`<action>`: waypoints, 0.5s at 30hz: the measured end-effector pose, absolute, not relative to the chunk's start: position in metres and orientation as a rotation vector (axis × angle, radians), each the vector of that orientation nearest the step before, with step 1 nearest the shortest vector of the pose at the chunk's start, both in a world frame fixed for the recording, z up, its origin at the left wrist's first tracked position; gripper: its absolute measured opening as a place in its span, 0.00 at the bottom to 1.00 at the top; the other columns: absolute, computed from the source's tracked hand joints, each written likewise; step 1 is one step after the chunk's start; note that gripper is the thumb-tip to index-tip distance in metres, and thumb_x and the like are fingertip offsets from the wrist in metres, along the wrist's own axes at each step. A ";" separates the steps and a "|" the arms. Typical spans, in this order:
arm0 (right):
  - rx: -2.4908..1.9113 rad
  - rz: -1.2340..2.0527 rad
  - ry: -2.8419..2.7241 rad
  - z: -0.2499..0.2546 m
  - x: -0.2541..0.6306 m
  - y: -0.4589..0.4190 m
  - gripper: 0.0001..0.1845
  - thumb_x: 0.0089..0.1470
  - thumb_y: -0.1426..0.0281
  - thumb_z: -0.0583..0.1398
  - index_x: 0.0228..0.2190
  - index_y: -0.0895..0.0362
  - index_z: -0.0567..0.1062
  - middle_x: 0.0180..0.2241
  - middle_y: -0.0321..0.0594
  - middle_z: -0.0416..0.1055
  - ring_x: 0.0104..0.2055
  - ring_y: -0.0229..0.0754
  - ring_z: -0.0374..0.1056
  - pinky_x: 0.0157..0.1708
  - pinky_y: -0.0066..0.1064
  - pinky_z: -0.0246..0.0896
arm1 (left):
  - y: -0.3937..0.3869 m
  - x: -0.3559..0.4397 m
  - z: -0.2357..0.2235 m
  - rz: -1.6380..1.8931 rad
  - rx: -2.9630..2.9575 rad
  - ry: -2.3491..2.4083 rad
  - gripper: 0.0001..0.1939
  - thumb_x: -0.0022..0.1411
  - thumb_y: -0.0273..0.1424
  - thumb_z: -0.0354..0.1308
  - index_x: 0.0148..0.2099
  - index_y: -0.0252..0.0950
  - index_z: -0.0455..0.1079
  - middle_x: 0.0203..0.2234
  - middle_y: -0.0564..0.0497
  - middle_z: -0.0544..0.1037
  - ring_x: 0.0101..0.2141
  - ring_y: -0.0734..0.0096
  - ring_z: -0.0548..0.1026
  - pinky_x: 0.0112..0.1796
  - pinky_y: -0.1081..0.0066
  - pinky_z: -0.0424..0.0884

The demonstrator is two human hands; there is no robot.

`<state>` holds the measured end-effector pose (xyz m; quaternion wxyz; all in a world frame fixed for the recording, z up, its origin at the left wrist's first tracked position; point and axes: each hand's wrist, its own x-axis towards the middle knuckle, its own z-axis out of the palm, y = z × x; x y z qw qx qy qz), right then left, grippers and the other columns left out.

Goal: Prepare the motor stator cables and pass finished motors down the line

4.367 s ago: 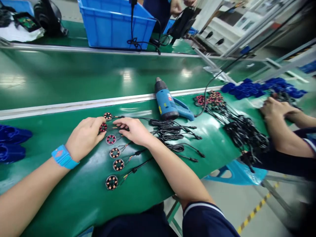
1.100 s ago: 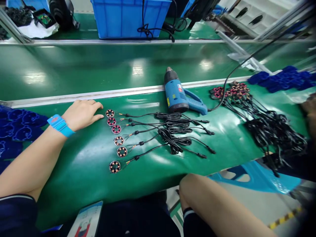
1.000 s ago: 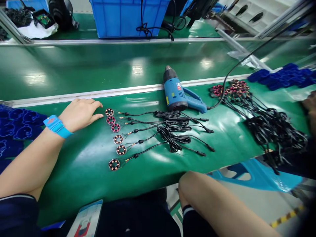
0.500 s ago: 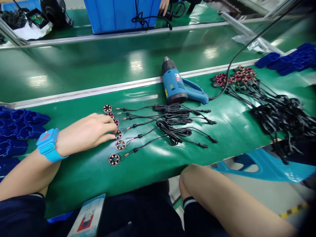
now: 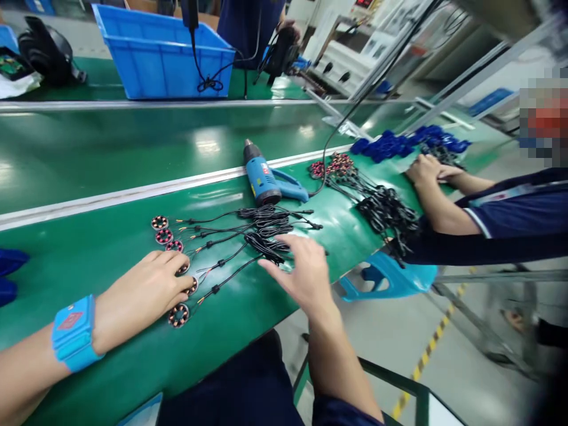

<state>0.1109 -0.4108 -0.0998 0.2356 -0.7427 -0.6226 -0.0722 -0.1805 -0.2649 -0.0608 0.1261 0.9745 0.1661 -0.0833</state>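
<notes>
Six coil rings (image 5: 165, 236) sit in a slanted row on the green surface (image 5: 89, 254), just left of the bundled black cables (image 5: 266, 228). Left hand (image 5: 139, 296) lies flat on the lower rings, fingers loose, gripping nothing. Right hand (image 5: 302, 272) hovers spread over the cables' near edge. Blue heat gun (image 5: 266, 180) beyond the cables.
</notes>
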 end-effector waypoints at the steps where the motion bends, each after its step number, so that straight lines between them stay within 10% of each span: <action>1: -2.043 -0.199 -1.727 -0.104 0.112 -0.412 0.23 0.62 0.54 0.62 0.50 0.56 0.72 0.48 0.47 0.75 0.50 0.52 0.70 0.50 0.46 0.65 | -0.266 -0.181 -0.063 -0.218 2.859 0.498 0.05 0.70 0.33 0.56 0.42 0.43 0.74 0.50 0.46 0.72 0.50 0.53 0.71 0.48 0.53 0.69; 6: -2.080 -0.051 -1.894 -0.105 0.123 -0.404 0.15 0.65 0.73 0.55 0.51 0.56 0.73 0.47 0.45 0.74 0.46 0.48 0.71 0.45 0.40 0.65 | -0.272 -0.185 -0.071 -0.116 2.933 0.546 0.05 0.68 0.33 0.59 0.42 0.42 0.76 0.49 0.44 0.73 0.48 0.57 0.74 0.49 0.60 0.70; 15: -2.047 -0.170 -2.140 -0.087 0.182 -0.337 0.21 0.68 0.67 0.51 0.57 0.54 0.72 0.56 0.47 0.71 0.54 0.55 0.66 0.53 0.49 0.58 | -0.282 -0.206 -0.075 -0.110 2.942 0.674 0.19 0.67 0.47 0.59 0.51 0.40 0.74 0.54 0.41 0.73 0.53 0.49 0.74 0.50 0.53 0.74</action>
